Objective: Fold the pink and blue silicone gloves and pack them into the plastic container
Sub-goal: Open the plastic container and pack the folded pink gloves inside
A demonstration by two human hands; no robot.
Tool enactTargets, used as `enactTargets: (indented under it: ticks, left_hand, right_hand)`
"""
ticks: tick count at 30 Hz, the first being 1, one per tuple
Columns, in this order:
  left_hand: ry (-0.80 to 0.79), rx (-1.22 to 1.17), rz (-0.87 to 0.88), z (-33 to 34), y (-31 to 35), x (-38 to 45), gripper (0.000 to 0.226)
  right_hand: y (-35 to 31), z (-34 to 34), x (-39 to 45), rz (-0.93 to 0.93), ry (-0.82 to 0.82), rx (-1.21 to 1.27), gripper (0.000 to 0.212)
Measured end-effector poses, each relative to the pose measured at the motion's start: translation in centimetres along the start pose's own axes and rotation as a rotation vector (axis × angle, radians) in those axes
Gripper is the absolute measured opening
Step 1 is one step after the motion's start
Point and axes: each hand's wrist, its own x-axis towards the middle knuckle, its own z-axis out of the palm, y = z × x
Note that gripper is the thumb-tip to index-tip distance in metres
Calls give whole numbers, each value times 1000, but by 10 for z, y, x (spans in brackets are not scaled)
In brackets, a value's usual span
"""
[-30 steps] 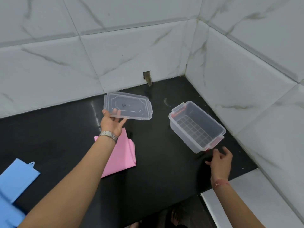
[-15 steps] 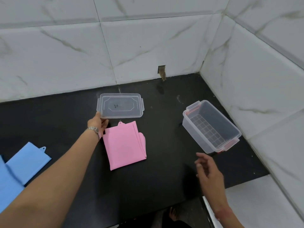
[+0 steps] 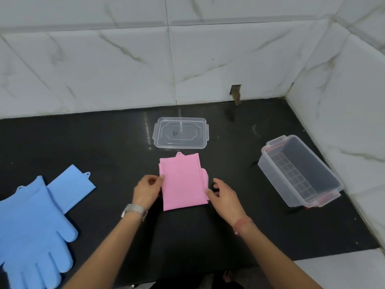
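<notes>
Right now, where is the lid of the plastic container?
In the head view the lid lies flat on the black counter, centre rear, just behind the folded pink gloves and left of the open plastic container.

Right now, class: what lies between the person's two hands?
In the head view, the folded pink gloves lie between the left hand and right hand.

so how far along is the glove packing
Done: lid is off and the pink gloves lie folded. In hand: left hand and right hand touch their side edges. Left: the blue gloves lie unfolded, and the container holds nothing.
</notes>
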Motion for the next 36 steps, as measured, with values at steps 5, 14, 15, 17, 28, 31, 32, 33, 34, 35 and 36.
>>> enactTargets:
  ticks: [5, 14, 15, 17, 28, 31, 32, 33, 34, 35, 36]
  left_hand:
    - [-69, 45, -44, 6, 7, -13, 40]
    - [-335, -282, -164, 18, 11, -44, 37]
    - [-353, -300, -134, 23, 11, -49, 36]
    - [-389, -352, -96, 33, 13, -59, 36]
    - [-598, -514, -144, 87, 29, -101, 46]
    - [-623, -534, -135, 101, 30, -113, 46]
    - [-631, -533, -124, 105, 29, -116, 46]
    - [-642, -528, -112, 109, 29, -119, 46]
    - [-655, -521, -102, 112, 28, -123, 46]
    - [-666, -513, -94, 116, 27, -126, 47]
    - [-673, -505, -88, 119, 27, -129, 47]
  right_hand:
    - [-18, 16, 21, 52, -26, 67, 64]
    - [-2, 8, 14, 203, -115, 306, 22]
    - [2, 7, 9, 206, -111, 345, 21]
    - [11, 2, -2, 193, -93, 417, 21]
    - [60, -48, -37, 188, -122, 882, 39]
    - [76, -57, -43, 302, -239, 1083, 43]
    - [81, -59, -46, 315, -276, 1140, 43]
    - [87, -61, -48, 313, -310, 1192, 42]
    - [92, -62, -50, 300, -338, 1234, 41]
    - [95, -64, -53, 283, -357, 1259, 42]
    - [98, -67, -56, 268, -364, 1263, 45]
